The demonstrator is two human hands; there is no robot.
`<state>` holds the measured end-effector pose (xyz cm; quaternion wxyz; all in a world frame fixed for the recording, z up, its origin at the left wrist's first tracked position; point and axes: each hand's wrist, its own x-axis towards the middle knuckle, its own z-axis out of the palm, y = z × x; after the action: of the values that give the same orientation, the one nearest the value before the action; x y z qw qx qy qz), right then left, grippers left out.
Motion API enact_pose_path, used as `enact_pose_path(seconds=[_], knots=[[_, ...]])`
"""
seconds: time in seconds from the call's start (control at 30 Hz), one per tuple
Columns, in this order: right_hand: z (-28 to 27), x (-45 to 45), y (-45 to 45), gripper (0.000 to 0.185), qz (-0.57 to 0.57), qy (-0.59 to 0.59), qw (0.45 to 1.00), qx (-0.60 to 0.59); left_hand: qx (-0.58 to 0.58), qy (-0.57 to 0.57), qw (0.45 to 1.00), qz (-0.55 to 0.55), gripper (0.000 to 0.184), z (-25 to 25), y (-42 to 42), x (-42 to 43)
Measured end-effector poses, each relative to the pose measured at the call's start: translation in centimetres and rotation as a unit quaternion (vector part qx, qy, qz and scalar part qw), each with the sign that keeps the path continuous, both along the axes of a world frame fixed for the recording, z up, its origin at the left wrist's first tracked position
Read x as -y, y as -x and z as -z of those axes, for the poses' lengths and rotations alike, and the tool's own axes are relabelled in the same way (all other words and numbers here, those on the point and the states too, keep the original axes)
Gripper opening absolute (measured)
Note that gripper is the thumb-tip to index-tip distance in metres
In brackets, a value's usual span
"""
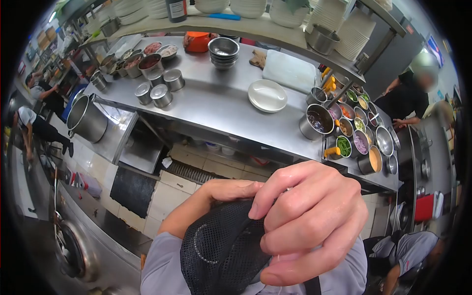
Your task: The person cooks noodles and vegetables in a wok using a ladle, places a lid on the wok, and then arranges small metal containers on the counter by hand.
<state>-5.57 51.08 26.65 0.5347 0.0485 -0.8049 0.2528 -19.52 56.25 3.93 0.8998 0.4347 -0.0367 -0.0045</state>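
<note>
A black mesh cap (221, 248) is close below the camera, in front of my grey shirt. My left hand (233, 189) lies along its far edge with the thumb side showing. The other left fingers are hidden behind the mesh, and the hand appears to grip it. My right hand (312, 221) is raised close to the camera with its fingers curled inward. Its index fingertip overlaps the cap's right side. A thin pale strand shows between the lower fingers; whatever else they hold is hidden.
A steel counter (216, 103) spans ahead, bearing stacked bowls (224, 51), white plates (267, 96), a white cutting board (290, 70) and lidded tins (161, 96). Ingredient pots (361, 142) crowd its right end. A large pot (87, 120) stands left. Several other people work around the edges.
</note>
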Motion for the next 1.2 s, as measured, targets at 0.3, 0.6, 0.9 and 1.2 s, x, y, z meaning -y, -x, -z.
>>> enact_pose_path(seconds=[0.3, 0.6, 0.9, 1.2], knots=[[0.2, -0.6, 3.6, 0.009, -0.046, -0.006, 0.999, -0.004, -0.075, -0.004, 0.958, -0.277, 0.079, 2.7, 5.7, -1.2], [-0.1, -2.9, 5.7, 0.008, -0.187, -0.134, 0.972, -0.042, -0.408, -0.043, 0.736, -0.538, 0.083, 22.0, 17.0, 2.8], [0.9, -0.7, 12.0, 0.008, -0.269, -0.021, 0.942, -0.198, -0.584, 0.015, 0.618, -0.526, 0.082, 34.9, 24.2, 15.2], [1.0, 0.0, 14.3, 0.009, -0.345, -0.004, 0.915, -0.21, -0.549, 0.176, 0.541, -0.612, 0.075, 39.1, 24.7, 22.9]])
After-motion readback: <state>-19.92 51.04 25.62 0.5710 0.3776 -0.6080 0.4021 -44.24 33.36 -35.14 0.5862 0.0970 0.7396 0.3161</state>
